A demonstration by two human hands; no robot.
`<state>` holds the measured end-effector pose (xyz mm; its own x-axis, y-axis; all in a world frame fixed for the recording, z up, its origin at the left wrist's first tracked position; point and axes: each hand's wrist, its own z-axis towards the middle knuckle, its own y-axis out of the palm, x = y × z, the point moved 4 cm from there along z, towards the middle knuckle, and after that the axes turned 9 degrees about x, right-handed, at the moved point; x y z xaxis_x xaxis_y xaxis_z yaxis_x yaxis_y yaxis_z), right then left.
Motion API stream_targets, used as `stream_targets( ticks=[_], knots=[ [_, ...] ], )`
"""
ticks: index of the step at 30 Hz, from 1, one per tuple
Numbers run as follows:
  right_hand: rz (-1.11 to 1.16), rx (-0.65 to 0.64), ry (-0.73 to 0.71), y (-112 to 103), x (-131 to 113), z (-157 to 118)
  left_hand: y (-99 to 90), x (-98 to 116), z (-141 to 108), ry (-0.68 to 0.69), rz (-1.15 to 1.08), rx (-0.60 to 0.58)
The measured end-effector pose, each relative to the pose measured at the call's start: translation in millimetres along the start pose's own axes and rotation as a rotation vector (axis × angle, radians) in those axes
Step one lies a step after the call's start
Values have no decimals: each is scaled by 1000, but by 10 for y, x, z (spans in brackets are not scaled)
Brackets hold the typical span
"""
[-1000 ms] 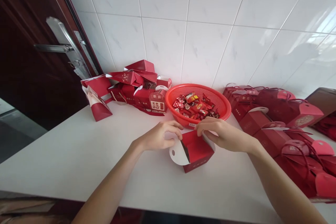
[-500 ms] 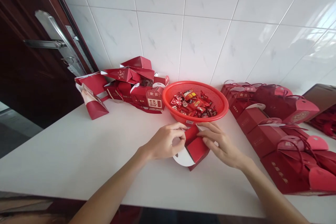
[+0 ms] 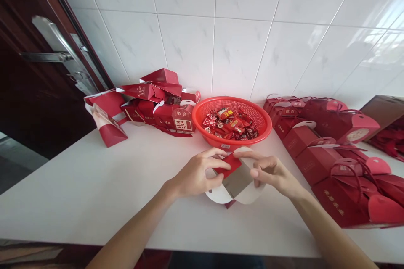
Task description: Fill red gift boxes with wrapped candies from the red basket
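A small red cardboard gift box (image 3: 237,183) stands in front of me with its top folded apart, showing pale inner walls and white rounded flaps. My left hand (image 3: 202,172) grips its left side, fingers curled over a red flap and the white side flap. On the opposite side, my right hand (image 3: 270,173) has its index finger stretched to the far flap, while the thumb and curled fingers are at the right white flap. Just behind the box sits a red plastic basket (image 3: 202,124) holding many wrapped candies (image 3: 232,124). My hands partly cover the box's sides.
Folded and part-folded red boxes (image 3: 151,92) are piled at the back left. Rows of closed red boxes with cord handles (image 3: 315,164) line the right side of the white table (image 3: 94,185). A brown carton (image 3: 385,113) stands far right; a door (image 3: 19,92) is at left.
The box's right red flap has been folded outward, so the pale inside now shows. My right thumb and fingers have curled at that flap. The view has shifted slightly.
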<state>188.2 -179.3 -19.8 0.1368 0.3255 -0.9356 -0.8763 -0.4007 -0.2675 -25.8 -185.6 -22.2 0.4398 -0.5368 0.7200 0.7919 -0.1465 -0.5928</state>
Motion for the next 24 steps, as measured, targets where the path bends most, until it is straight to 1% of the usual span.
stream_targets(
  ticks=[2,5,8,10,12,17,21,24],
  knots=[
    [-20,3,-8,9,7,6,-2,-12,10,-37,-31,-1],
    [-77,-57,-54,23,15,-11,11,-40,20,-132,-95,-9],
    [-167,-93,-28,19,55,-49,16,-43,16,-202,-52,19],
    [-199,-95,5,17,81,-72,5,-21,11,-202,-3,43],
    [-197,-92,39,21,100,-86,-20,1,10,-185,1,70],
    [-85,-148,124,93,128,-76,-110,-43,14,-200,-39,176],
    [-105,-109,114,173,190,-32,-140,-161,24,-263,-23,245],
    [-147,-55,120,233,292,-5,-169,-248,44,-336,-100,273]
  ],
)
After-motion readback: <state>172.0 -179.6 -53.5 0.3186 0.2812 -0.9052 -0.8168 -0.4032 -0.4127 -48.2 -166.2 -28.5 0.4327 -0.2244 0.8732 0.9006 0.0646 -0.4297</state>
